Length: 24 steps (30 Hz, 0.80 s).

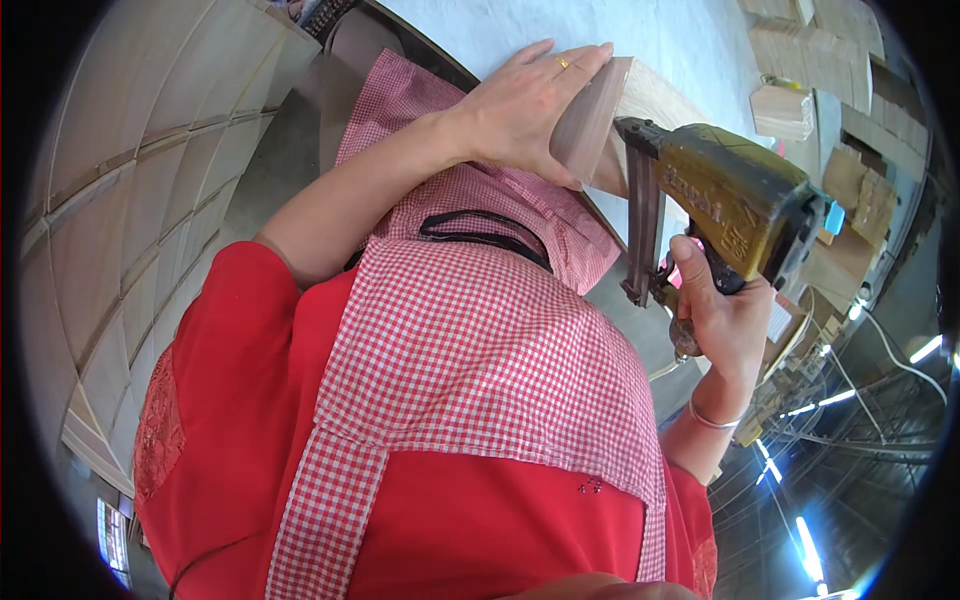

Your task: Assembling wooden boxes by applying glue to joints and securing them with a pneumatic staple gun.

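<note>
My right hand (pixel 722 310) is closed round the handle of a pneumatic nail gun (pixel 735 190) with a worn, yellowish body and a dark magazine. Its nose meets the upper edge of a pale wooden box (pixel 592 125), or a block of boards; its full shape is partly hidden. My left hand (pixel 525 112) grips that wooden piece from the left, thumb at the near end and fingers along the far end. A gold-coloured ring is on one finger. The piece rests at the edge of a light-topped table (pixel 460 30).
Beyond the gun stands a small wooden block or box (pixel 783 110). More wooden pieces (pixel 810 55) are stacked at the far right. Large wooden panels or stacked boxes (pixel 130 190) rise on the left. A pale air hose (pixel 665 371) shows below the gun.
</note>
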Tool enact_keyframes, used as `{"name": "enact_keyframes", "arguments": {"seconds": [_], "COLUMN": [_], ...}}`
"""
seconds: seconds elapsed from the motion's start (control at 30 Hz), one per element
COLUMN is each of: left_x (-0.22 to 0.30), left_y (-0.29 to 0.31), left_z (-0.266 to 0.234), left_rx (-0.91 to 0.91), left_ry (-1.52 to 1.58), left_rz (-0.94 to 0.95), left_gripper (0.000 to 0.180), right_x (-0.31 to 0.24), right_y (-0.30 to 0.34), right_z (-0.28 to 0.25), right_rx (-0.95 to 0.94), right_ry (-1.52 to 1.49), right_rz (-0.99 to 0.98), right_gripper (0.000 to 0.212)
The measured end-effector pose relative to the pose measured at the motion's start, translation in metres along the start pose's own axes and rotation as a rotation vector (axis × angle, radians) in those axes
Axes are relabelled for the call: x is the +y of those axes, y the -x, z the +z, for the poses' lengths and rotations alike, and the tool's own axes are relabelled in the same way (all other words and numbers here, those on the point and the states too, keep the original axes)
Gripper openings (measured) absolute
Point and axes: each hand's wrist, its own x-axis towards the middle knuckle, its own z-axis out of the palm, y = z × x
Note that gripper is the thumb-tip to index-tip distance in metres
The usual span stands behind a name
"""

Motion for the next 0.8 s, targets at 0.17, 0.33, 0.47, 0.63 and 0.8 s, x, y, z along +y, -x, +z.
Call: {"name": "enact_keyframes", "arguments": {"seconds": [0.17, 0.33, 0.47, 0.63, 0.8], "left_x": [0.0, 0.005, 0.022, 0.052, 0.052], "left_y": [0.0, 0.0, 0.001, 0.014, 0.05], "left_z": [-0.002, -0.007, -0.033, -0.077, -0.073], "left_rx": [-0.005, -0.003, 0.048, 0.077, -0.082], "left_ry": [0.0, 0.091, 0.459, 1.426, 2.043], "left_rz": [0.001, -0.06, -0.342, -0.871, -0.953], "left_gripper": [0.135, 0.13, 0.117, 0.093, 0.091], "right_x": [-0.007, -0.002, 0.031, 0.126, 0.272], "right_y": [-0.006, 0.014, 0.033, 0.048, 0.046], "right_z": [-0.002, -0.015, -0.048, -0.069, -0.06], "right_rx": [-0.045, 0.202, 0.459, 0.754, 0.792], "right_ry": [-0.083, -0.115, -0.19, -0.146, 0.615], "right_rz": [0.059, 0.133, 0.125, 0.172, -0.034], "right_gripper": [0.026, 0.023, 0.023, 0.022, 0.051]}}
